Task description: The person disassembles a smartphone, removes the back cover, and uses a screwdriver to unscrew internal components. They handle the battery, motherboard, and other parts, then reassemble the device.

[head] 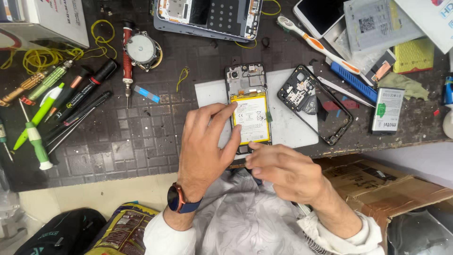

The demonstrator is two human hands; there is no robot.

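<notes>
- We worked over a dark, embossed rubber bench mat [137, 141], with a white rectangular work pad [292, 127] lying under and beyond our fingers.
- A grey opened tablet chassis [207, 19] sat well beyond our fingertips, and a white cardboard box [47, 19] far off to their left.
- The opened black smartphone with its yellow-edged white battery [250, 115] lay on the pad, directly under our fingertips.
- Our left hand [205, 146] rested spread on the phone's left edge, fingers uncurled and pressing, gripping nothing.
- Our right hand [283, 170] had its fingers loosely curled, the tips touching the phone's lower edge; we could not tell whether they pinched anything.
- We judged the phone light and stiff but fragile: the battery was soft-walled and should not be bent or pierced, so the frame's side rails were the place to hold.
- A black plastic phone mid-frame [314, 104] lay just right of our fingers.
- A white battery pack with a green label [387, 108] lay farther right, below a yellow textured packet [414, 55].
- A white sheet with a square printed code [377, 23] lay beyond, to the upper right.
</notes>
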